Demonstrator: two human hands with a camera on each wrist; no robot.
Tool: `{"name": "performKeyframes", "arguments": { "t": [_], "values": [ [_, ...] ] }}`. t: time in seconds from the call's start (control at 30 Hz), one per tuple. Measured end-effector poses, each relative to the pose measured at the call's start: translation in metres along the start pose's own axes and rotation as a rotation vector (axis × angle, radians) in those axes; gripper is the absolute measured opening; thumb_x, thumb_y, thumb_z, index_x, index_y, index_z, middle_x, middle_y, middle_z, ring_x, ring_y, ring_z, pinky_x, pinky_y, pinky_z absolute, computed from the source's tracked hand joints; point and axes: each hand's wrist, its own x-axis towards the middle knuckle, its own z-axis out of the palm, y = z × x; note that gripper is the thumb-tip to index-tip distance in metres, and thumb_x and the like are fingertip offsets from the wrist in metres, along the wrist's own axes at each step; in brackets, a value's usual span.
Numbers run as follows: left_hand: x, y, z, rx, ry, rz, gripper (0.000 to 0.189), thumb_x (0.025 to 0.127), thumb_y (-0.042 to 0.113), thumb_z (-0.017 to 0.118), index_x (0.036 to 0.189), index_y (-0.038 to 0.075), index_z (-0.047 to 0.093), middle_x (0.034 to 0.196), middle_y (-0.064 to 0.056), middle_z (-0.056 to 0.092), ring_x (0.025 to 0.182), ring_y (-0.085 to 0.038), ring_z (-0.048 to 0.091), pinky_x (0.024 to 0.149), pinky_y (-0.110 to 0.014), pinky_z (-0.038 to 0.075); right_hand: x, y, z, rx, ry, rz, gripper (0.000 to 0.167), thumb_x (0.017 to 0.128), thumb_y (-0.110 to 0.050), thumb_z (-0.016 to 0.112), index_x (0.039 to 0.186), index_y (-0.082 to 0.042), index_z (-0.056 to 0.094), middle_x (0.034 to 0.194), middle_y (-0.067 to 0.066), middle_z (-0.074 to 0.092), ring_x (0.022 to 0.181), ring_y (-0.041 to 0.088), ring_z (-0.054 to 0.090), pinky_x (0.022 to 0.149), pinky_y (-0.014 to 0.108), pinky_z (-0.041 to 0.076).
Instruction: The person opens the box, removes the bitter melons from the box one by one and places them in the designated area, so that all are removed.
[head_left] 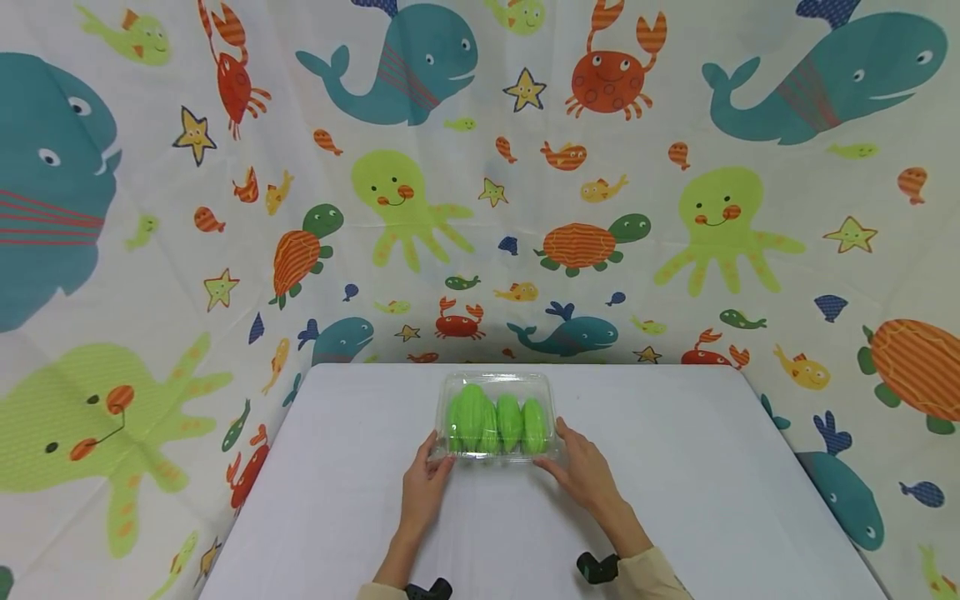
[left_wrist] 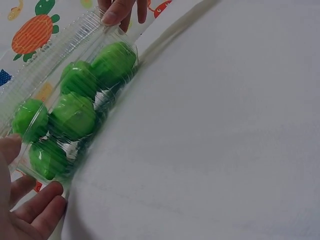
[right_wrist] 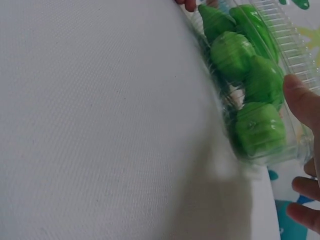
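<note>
A clear plastic clamshell box [head_left: 495,383] is at the far middle of the white table, its lid seemingly down. Inside lie several bright green, ridged, elongated vegetables [head_left: 508,421], side by side and partly stacked. My left hand [head_left: 425,483] grips the box's near left corner, thumb at the front edge. At the near right corner my right hand [head_left: 585,471] holds it the same way. In the right wrist view the thumb [right_wrist: 301,100] presses on the box while the other fingers stand apart below its end. Whether the box touches the table is hard to tell.
White cloth covers the table [head_left: 337,467]. Behind and beside it hangs a curtain [head_left: 480,225] printed with sea animals, meeting the table's back edge. A black wrist device [head_left: 597,568] sits near the right sleeve [head_left: 651,575], another [head_left: 429,590] near the left.
</note>
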Motion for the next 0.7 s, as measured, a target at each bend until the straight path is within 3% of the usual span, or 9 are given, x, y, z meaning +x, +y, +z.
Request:
{"name": "performKeyframes", "arguments": {
  "t": [0.33,0.57,0.7],
  "values": [
    [-0.0007,-0.0012,-0.0006,-0.015,0.02,-0.001,0.059,0.095,0.02,0.069,0.147,0.005,0.047,0.142,-0.024,0.056,0.102,-0.031,0.072,0.082,-0.027,0.057,0.001,0.0015,-0.0018,0.024,-0.026,0.033,0.086,0.082,-0.047,0.08,0.147,-0.001,0.047,0.124,0.014,0.07,0.121,0.035,0.062,0.101,0.052,0.051],
    [-0.0006,-0.0017,0.0003,0.002,0.029,-0.014,0.058,0.095,0.021,0.069,0.147,0.007,0.048,0.14,-0.023,0.057,0.099,-0.029,0.073,0.081,-0.028,0.057,0.002,0.0048,-0.0013,0.021,0.004,-0.007,0.084,0.079,-0.044,0.082,0.144,0.0,0.05,0.121,0.015,0.071,0.12,0.035,0.062,0.1,0.053,0.051],
    [-0.0001,-0.0002,0.0001,0.002,0.03,-0.02,0.057,0.095,0.021,0.068,0.147,0.007,0.048,0.134,-0.022,0.062,0.09,-0.021,0.074,0.077,-0.025,0.055,0.0033,0.0059,-0.0023,0.014,0.019,-0.036,0.083,0.078,-0.042,0.084,0.142,0.0,0.052,0.122,0.016,0.07,0.119,0.035,0.063,0.1,0.053,0.051]
  ]
}}
